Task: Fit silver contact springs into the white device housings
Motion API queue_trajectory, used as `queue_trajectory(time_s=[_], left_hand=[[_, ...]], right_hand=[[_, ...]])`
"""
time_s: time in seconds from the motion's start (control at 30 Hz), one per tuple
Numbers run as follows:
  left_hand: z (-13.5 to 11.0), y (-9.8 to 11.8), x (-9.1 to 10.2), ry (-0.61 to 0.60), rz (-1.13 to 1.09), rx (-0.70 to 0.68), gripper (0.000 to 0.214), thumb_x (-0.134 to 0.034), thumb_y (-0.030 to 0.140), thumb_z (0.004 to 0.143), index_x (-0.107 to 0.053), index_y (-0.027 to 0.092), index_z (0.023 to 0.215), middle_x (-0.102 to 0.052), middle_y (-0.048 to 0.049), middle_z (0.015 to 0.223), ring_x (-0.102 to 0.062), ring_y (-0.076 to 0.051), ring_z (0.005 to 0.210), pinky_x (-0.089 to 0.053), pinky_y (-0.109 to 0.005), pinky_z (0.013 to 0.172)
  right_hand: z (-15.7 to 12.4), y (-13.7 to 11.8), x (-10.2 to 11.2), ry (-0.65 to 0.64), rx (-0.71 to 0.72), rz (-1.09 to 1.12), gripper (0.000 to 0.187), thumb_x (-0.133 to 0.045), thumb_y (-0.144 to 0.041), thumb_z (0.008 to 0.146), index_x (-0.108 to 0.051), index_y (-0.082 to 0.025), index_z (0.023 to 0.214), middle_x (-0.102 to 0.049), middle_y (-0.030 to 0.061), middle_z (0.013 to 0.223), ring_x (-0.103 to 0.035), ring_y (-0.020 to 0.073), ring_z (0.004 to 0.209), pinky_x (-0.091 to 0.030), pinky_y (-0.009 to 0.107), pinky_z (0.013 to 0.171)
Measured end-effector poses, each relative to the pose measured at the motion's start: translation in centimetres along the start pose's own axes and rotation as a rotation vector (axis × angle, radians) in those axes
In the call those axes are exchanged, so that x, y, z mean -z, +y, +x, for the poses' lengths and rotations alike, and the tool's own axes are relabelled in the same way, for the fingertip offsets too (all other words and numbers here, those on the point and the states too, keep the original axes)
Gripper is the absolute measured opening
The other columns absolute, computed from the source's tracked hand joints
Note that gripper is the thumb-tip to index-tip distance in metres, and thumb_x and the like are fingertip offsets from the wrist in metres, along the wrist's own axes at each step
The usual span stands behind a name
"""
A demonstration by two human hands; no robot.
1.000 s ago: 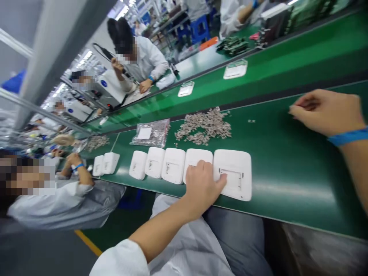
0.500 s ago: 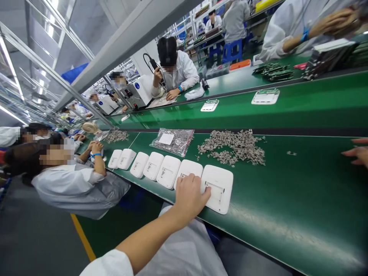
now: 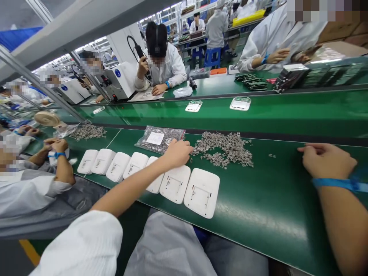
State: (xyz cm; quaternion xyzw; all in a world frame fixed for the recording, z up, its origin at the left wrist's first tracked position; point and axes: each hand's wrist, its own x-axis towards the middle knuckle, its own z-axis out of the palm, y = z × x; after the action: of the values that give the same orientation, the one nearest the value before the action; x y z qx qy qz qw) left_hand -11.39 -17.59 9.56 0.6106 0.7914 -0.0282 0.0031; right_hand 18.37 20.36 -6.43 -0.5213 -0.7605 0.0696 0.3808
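Observation:
My left hand (image 3: 178,154) reaches over the row of white plastic housings, its bent fingers apart at the near left edge of a loose pile of small metal clips (image 3: 227,149). Nothing shows in those fingers. Under my left forearm, one housing is partly covered; the nearest white housing (image 3: 201,193) lies face down with its recessed slot showing. On the right, my right hand (image 3: 329,160) is low over the green bench, with thumb and forefinger drawn together; whatever is between them is too small to make out. A few clips (image 3: 271,155) lie to its left.
A clear bag of metal parts (image 3: 161,140) lies behind the housings. Across the bench runs a green belt (image 3: 161,115) carrying white housings with boards. Co-workers sit opposite and on the left. Stacked circuit boards (image 3: 290,78) stand at the far right.
My left hand has left the nearest housings and moved up and forward to the clip pile. My right hand has come further into view, its fingers closer together. The view has shifted right.

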Motion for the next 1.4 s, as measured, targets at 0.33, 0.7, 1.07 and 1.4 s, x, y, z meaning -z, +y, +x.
queue_trajectory(time_s=[0.33,0.7,1.07,1.4], left_hand=[[2.3,-1.3,-1.2,-0.165,0.054,-0.173,0.015,-0.048,0.010,0.085,-0.061,0.017,0.087,-0.068,-0.0082,0.094,-0.063,-0.022,0.086,-0.033,-0.037,0.080],[4.5,-0.7,-1.9,-0.282,-0.111,0.043,0.011,-0.060,0.017,0.079,-0.063,0.019,0.069,-0.067,-0.0073,0.074,-0.062,-0.023,0.070,-0.037,-0.032,0.063],[10.1,5.9,5.3,-0.143,-0.905,-0.170,0.009,-0.062,0.010,0.072,-0.061,0.018,0.068,-0.062,-0.0017,0.068,-0.055,-0.012,0.062,-0.038,-0.026,0.061],[22.2,28.5,-2.8,0.071,-2.037,0.290,0.019,-0.066,0.007,0.072,-0.053,0.017,0.062,-0.049,0.0056,0.051,-0.046,-0.006,0.049,-0.031,-0.020,0.053]], right_hand=[[-2.3,-3.5,2.4,-0.264,0.197,-0.140,0.041,-0.051,-0.043,0.079,-0.081,-0.018,0.090,-0.073,0.0122,0.094,-0.067,0.0308,0.090,-0.048,0.041,0.071],[-2.2,-5.6,4.5,-0.285,0.194,-0.097,0.029,-0.064,-0.032,0.077,-0.079,-0.014,0.094,-0.071,0.0121,0.089,-0.065,0.0267,0.082,-0.048,0.036,0.071],[-3.6,-10.6,8.4,-0.084,0.309,0.553,0.018,-0.065,-0.034,0.087,-0.074,-0.019,0.092,-0.072,0.0089,0.089,-0.066,0.0188,0.074,-0.052,0.032,0.068],[-0.5,-4.9,8.4,-0.178,-0.093,0.954,0.034,-0.080,-0.045,0.071,-0.073,-0.021,0.094,-0.074,0.0052,0.084,-0.069,0.0219,0.074,-0.059,0.040,0.076]])
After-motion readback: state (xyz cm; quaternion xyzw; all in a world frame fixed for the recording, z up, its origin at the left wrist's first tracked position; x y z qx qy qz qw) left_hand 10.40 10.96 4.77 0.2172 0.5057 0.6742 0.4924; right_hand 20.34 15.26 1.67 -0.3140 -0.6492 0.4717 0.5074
